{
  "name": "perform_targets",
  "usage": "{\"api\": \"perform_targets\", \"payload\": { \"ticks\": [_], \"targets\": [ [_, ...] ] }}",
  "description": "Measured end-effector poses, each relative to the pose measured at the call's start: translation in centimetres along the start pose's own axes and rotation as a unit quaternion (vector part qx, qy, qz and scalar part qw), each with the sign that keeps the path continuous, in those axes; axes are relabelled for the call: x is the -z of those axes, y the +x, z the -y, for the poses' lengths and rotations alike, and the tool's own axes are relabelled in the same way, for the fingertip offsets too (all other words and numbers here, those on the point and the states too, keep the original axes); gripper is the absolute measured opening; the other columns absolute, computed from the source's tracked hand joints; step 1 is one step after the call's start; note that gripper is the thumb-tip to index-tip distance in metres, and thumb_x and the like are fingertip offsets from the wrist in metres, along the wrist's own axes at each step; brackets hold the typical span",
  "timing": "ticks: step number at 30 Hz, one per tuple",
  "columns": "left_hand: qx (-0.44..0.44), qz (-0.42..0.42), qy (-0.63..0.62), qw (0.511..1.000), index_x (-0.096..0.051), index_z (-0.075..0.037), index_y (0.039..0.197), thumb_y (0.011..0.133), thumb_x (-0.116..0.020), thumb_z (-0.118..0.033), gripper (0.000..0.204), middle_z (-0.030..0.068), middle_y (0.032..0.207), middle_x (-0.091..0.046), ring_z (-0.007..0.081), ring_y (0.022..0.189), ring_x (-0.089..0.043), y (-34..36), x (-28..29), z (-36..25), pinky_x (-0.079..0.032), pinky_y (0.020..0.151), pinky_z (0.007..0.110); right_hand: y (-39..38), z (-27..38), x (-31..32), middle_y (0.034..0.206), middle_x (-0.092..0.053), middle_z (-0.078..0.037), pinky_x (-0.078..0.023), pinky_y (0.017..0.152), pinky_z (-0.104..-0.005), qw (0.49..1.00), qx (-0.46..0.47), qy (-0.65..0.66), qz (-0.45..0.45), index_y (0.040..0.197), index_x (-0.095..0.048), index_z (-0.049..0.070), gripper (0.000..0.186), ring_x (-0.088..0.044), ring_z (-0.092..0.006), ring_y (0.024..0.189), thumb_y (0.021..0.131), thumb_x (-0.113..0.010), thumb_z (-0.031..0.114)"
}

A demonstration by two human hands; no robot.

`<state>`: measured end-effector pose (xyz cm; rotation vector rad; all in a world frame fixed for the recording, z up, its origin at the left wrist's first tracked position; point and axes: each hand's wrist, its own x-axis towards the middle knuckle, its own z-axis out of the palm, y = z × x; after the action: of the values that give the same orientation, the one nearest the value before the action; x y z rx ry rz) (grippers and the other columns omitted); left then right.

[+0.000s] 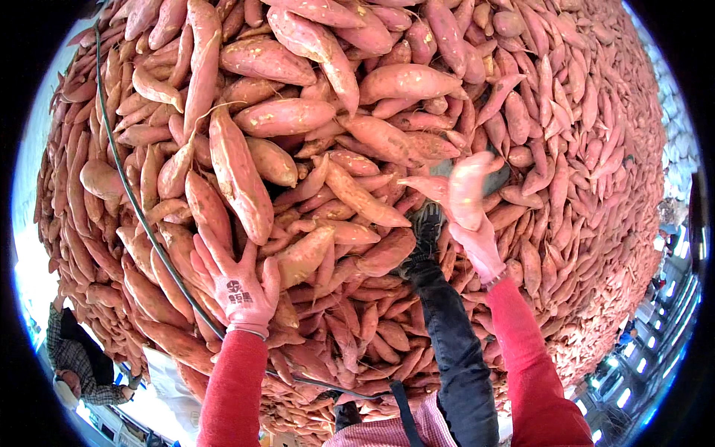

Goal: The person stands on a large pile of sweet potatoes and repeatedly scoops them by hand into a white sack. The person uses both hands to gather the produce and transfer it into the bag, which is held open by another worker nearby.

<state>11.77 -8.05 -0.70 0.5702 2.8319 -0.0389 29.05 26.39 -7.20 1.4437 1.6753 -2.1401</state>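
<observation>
Sweet potatoes in one broad heap (596, 246) form my working surface. I record the right hand's (477, 242) fingers grasping a curved sweet potato (468, 192), blurred, beyond and right of the black shoe (427, 226). The left hand's (240, 289) fingers are spread and released, beside the dark hose (128, 191). Shifting weight could start loose roots sliding; the hose could snag a wrist. Heap edges stand well apart; I find open room above.

Red sleeves (234, 384), pink printed gloves (242, 292), dark trousers (450, 328).
</observation>
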Motion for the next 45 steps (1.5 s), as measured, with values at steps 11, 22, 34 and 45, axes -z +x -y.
{"api": "perform_targets", "payload": {
  "ticks": [11, 22, 34, 45],
  "targets": [
    [-0.031, -0.017, 0.021, 0.999, -0.063, -0.016, 0.135, 0.088, -0.054, -0.041, 0.054, 0.0306, 0.16, -0.008, 0.0505, 0.147, -0.01, 0.1, -0.4, 0.1, -0.007, 0.12, 0.058, -3.9, 7.1, -4.9, 0.121, -0.061, -0.005, -0.048, 0.094, -0.0284, 0.997, 0.058, 0.027, -0.041, 0.137, -0.049, 0.001, 0.067, -0.06, -0.0129, 0.107, 0.076, -0.076, -0.001],
    [-0.042, -0.027, 0.04, 0.998, -0.062, -0.017, 0.136, 0.089, -0.051, -0.042, 0.054, 0.0322, 0.159, -0.01, 0.0513, 0.146, -0.013, -0.1, -0.4, 0.4, -0.009, 0.12, 0.058, 0.5, 13.4, -18.9, 0.125, -0.049, -0.022, -0.048, 0.096, -0.0465, 0.951, 0.305, -0.056, 0.017, 0.134, -0.048, 0.006, 0.075, -0.053, -0.0362, 0.115, 0.069, -0.081, 0.022],
    [-0.047, -0.044, 0.034, 0.997, -0.065, -0.015, 0.132, 0.087, -0.054, -0.036, 0.051, 0.0308, 0.16, -0.011, 0.0515, 0.145, -0.015, 0.0, -0.3, 0.2, -0.011, 0.119, 0.059, -1.8, 7.1, -17.0, 0.135, -0.05, -0.019, -0.043, 0.106, -0.0455, 0.965, 0.233, 0.007, 0.119, 0.143, -0.046, 0.005, 0.071, -0.053, -0.0338, 0.122, 0.081, -0.079, 0.019],
    [-0.043, -0.034, 0.018, 0.998, -0.066, -0.014, 0.13, 0.088, -0.052, -0.039, 0.05, 0.0295, 0.161, -0.009, 0.0498, 0.146, -0.014, 0.2, -0.4, 0.2, -0.009, 0.119, 0.059, -1.5, -4.4, -5.2, 0.149, -0.035, -0.023, -0.034, 0.113, -0.0473, 0.846, 0.262, -0.449, 0.119, 0.15, -0.032, 0.004, 0.114, -0.039, -0.0419, 0.136, 0.055, -0.091, 0.029]
  ]
}}
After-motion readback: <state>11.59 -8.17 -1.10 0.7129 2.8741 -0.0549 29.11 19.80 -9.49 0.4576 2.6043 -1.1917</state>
